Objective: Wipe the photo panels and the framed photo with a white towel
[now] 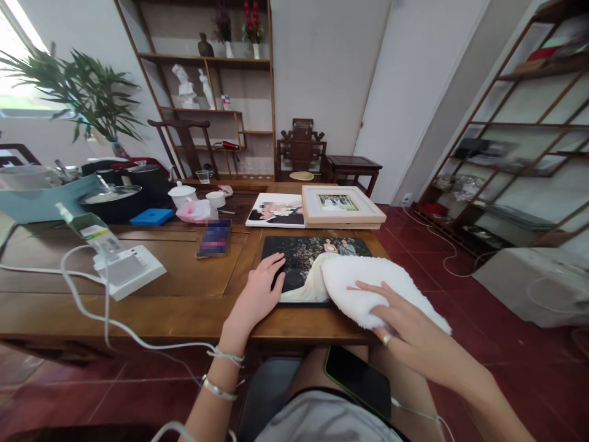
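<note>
A dark wedding photo panel (297, 261) lies flat near the table's front edge, showing a couple and a long pale gown. At its left edge rests my left hand (260, 291), fingers stretched out with the tips on the picture and nothing held. My right hand (396, 319) grips a white fluffy cloth (368, 276), thumb near the front and fingers pressed into the pile. The cloth covers the panel's right part and hangs out past the table's right side.
Behind the panel lie a white-edged photo print (276, 212) and a light wooden frame (345, 215). To the left are a phone (214, 238), a white box (131, 270) with cables, a pink bag (197, 210) and pots (113, 202). Another phone (359, 380) rests on my lap.
</note>
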Demonstrator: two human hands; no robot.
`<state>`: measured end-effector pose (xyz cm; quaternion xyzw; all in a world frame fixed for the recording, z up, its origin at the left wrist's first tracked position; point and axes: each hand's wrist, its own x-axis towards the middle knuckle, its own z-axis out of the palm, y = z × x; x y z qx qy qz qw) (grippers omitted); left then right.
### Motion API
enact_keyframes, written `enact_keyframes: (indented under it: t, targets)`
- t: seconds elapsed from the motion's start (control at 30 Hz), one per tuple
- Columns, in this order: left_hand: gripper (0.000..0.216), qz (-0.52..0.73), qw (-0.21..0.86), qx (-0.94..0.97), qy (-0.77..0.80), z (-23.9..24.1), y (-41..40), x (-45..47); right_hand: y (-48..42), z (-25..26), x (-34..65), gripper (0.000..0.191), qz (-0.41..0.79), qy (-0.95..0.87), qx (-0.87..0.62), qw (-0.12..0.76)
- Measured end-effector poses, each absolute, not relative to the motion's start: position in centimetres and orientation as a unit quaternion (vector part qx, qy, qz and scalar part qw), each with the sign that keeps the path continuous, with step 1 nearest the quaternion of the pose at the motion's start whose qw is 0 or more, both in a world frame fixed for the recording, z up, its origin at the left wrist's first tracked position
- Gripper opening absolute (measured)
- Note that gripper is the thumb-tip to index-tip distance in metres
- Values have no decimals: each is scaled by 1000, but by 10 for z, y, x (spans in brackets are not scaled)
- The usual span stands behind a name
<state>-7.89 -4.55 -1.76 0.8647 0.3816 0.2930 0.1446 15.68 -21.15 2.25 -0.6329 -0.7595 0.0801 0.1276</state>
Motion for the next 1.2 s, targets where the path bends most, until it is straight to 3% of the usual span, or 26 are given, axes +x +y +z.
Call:
enact_keyframes:
  t: [0.37,0.57,0.83,1.2]
  targets:
    - [34,296,143,865,380,-20,-44,-79,-96,29,172,29,29,-755,-636,156]
    - [34,299,146,863,380,-19,-45,-79,-123,22,161,29,34,-755,-637,154]
    - [34,295,146,862,386,-19,-45,-79,-203,32,141,26,82,-785,-608,89]
    - [35,279,149,865,389,-17,-44,-79,-95,35,147,34,46,-776,-618,122]
